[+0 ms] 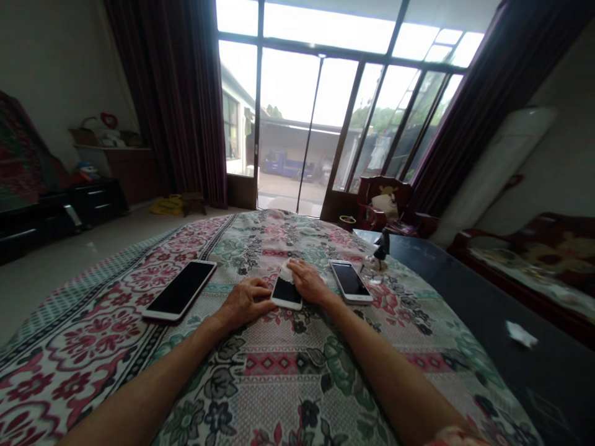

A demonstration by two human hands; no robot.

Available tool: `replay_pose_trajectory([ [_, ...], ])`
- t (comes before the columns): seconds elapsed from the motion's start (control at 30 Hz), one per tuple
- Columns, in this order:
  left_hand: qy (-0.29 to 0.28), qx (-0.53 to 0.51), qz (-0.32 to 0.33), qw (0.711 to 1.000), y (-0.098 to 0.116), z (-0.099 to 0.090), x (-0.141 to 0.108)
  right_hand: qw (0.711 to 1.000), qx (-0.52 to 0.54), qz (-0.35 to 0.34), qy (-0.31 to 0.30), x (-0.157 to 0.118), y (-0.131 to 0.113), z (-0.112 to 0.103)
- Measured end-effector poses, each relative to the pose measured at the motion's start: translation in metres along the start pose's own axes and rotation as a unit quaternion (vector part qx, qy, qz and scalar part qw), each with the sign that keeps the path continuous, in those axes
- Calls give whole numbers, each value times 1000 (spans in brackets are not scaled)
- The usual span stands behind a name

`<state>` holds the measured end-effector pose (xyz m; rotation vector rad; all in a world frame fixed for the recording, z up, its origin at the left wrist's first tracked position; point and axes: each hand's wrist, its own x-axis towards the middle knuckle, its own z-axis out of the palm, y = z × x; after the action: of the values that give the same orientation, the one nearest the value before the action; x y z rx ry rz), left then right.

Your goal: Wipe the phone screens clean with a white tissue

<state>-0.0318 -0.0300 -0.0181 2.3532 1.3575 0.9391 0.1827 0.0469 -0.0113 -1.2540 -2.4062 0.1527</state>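
A white-framed smartphone (287, 293) with a dark screen lies flat on the patterned cloth, between my two hands. My left hand (246, 300) holds it at its left edge, with the thumb by the near corner. My right hand (305, 280) presses a crumpled white tissue (286, 270) onto the far part of the screen, and covers some of the phone's right side. To the right lies a second white smartphone (351, 282), face up. On the left rests a larger white-edged device, a big phone or small tablet (181, 290), also dark-screened.
The floral tablecloth (297, 365) covers the table. Beyond the right phone stands a small dark object (382, 246) on a clear base. A dark table (469, 297) adjoins on the right, bearing a crumpled white tissue (521, 334). Wooden chairs (372, 214) and glass doors are behind.
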Motion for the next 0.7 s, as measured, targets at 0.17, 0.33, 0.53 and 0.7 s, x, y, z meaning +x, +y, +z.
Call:
replay_pose_trajectory([
  [0.17, -11, -1, 3, 1000, 2, -1, 0, 1000, -18, -17, -12, -9, -12, -9],
  [0.33, -2, 0, 16, 1000, 0, 1, 0, 991, 31, -127, -40, -22, -27, -14],
  [0.53, 0, -6, 15, 1000, -1, 1, 1, 982, 80, -165, -42, -19, -31, -8],
  [0.7, 0, 5, 12, 1000, -2, 1, 0, 991, 49, -124, -31, -2, -19, -4],
])
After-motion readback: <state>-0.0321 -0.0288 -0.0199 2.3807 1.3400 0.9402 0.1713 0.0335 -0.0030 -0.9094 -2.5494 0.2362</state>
